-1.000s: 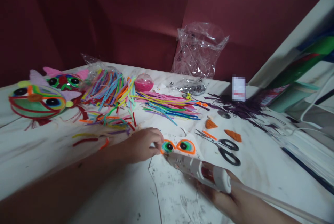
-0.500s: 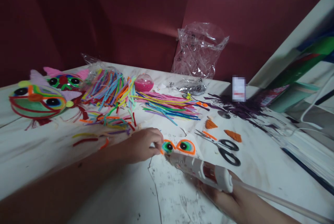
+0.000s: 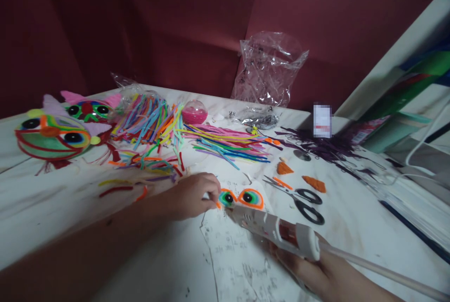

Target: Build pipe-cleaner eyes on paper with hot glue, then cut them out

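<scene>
My left hand [image 3: 198,194] is closed in a pinch at the left edge of an orange-outlined pair of eyes [image 3: 251,199], made of pipe cleaners in green, blue and orange with black pupils. It lies over a sheet of handwritten paper [image 3: 232,250]. In my right hand [image 3: 305,264] is a white hot glue gun [image 3: 267,227], a long glue stick [image 3: 369,264] running out of its back. The gun's nozzle is close to the lower edge of the eyes; whether it touches cannot be made out. Black-handled scissors [image 3: 298,199] lie half open to the right.
Two finished-looking pipe-cleaner faces [image 3: 52,138] stand at the left. Bundles of coloured pipe cleaners [image 3: 225,140], a pink round container [image 3: 194,112] and clear plastic bags [image 3: 270,67] fill the back. Orange pieces [image 3: 314,184] and dark purple strands [image 3: 326,147] lie right.
The glue gun and my right hand have shifted slightly to the right. My left hand keeps its pinch on the eyes.
</scene>
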### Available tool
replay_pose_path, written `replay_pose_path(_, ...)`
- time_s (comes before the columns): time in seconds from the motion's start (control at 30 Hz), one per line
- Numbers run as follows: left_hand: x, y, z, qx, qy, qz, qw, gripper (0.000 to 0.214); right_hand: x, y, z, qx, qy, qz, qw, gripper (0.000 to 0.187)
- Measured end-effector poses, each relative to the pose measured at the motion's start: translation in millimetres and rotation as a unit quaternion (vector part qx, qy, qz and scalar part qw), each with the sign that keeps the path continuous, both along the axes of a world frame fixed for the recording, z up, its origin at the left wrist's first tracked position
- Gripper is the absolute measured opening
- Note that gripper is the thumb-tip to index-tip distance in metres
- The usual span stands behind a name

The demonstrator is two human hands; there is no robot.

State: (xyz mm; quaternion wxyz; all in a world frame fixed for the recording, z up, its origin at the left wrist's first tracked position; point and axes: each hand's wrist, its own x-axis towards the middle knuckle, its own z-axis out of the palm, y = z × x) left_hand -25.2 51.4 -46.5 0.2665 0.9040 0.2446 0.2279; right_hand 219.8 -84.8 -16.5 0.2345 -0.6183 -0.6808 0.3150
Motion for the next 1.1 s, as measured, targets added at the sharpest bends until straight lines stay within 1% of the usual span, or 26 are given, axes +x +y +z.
replay_pose_path(0.1, 0, 0, -0.4, 0.003, 0.002, -0.001, 1.0, 0.007, -6, 2, 6.9, 0.012, 0.01, 0.048, 0.999, 0.043)
replay_pose_path(0.23, 1, 1, -0.5, 0.004, 0.003, 0.001, 1.0, 0.009, -11, 4, 12.9, 0.012, 0.029, 0.061, 0.998, 0.046)
replay_pose_path(0.33, 0, 1, -1.1, 0.006, 0.0, -0.002, 1.0, 0.008, -11, 4, 13.1, 0.011, 0.028, 0.077, 0.997, 0.046)
replay_pose_path(0.4, 0, 1, -1.0, 0.005, 0.0, -0.003, 1.0, 0.008, -8, 3, 10.3, 0.01, 0.014, 0.07, 0.997, 0.043)
replay_pose_path(0.57, -1, 0, 0.8, -0.002, 0.005, 0.001, 1.0, 0.008, 1, -1, 0.1, 0.013, 0.004, 0.0, 1.0, 0.042)
replay_pose_path(0.73, 0, -1, 3.3, -0.005, 0.01, 0.004, 1.0, 0.007, 1, -2, -1.6, 0.02, 0.012, 0.024, 0.999, 0.045)
replay_pose_path(0.83, 1, -1, 4.9, -0.008, 0.017, 0.016, 1.0, 0.008, 1, -3, -2.1, 0.025, 0.006, -0.006, 1.0, 0.048)
replay_pose_path(0.9, 1, -1, 5.1, -0.01, 0.02, 0.02, 1.0, 0.008, 0, -3, -0.8, 0.031, 0.002, -0.005, 1.0, 0.046)
replay_pose_path(1.0, 1, -1, 4.1, -0.009, 0.015, 0.015, 1.0, 0.008, -3, -1, 4.2, 0.03, 0.008, 0.022, 0.999, 0.04)
replay_pose_path(1.1, 1, -1, 3.0, -0.005, 0.009, 0.01, 1.0, 0.008, -3, -1, 8.2, 0.016, 0.005, 0.016, 1.0, 0.038)
